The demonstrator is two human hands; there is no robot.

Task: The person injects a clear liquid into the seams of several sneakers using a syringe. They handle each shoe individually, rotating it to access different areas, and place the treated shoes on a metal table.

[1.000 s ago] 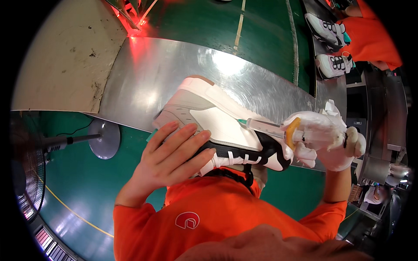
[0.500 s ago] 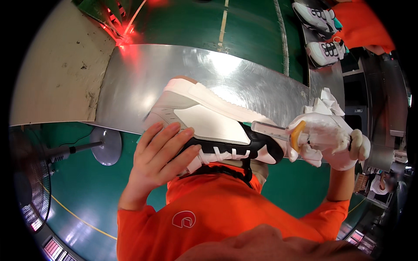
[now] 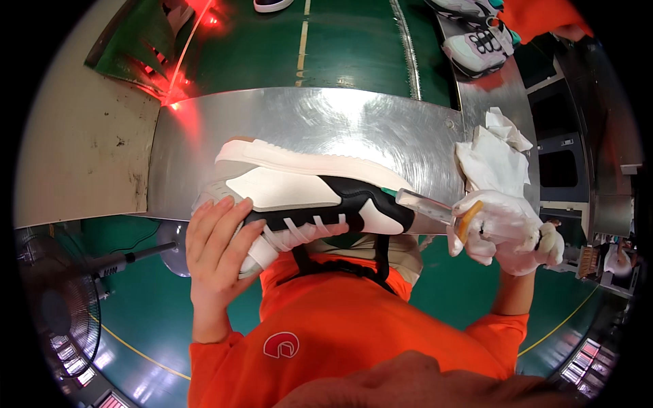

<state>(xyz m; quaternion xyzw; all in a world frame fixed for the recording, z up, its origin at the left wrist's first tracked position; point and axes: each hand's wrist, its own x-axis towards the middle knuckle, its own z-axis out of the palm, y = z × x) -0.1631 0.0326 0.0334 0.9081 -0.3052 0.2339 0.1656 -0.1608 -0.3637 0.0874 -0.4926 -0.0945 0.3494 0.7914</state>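
A white, grey and black sneaker (image 3: 282, 187) lies tilted on its side at the near edge of the metal table, its pale sole turned away from me. My left hand (image 3: 221, 238), bare, grips its left end, with fingers spread over the grey upper and beside the white laces. In a white glove, my right hand (image 3: 507, 231) is closed around a clear-barrelled tool (image 3: 425, 205) with a yellow collar. Its green tip meets the sneaker's right end near the sole. What kind of tool it is cannot be made out.
Crumpled white cloth (image 3: 493, 163) lies on the metal table (image 3: 183, 156) beyond my right hand. Past the table runs a green belt (image 3: 360, 54), with other sneakers (image 3: 479, 53) and a co-worker's orange sleeve (image 3: 544, 17) at far right. A fan (image 3: 64, 313) stands at left.
The sneaker and both hands have shifted left in view, and the sneaker lies more level. More of the white cloth shows beyond my glove. A dark shoe has appeared on the belt.
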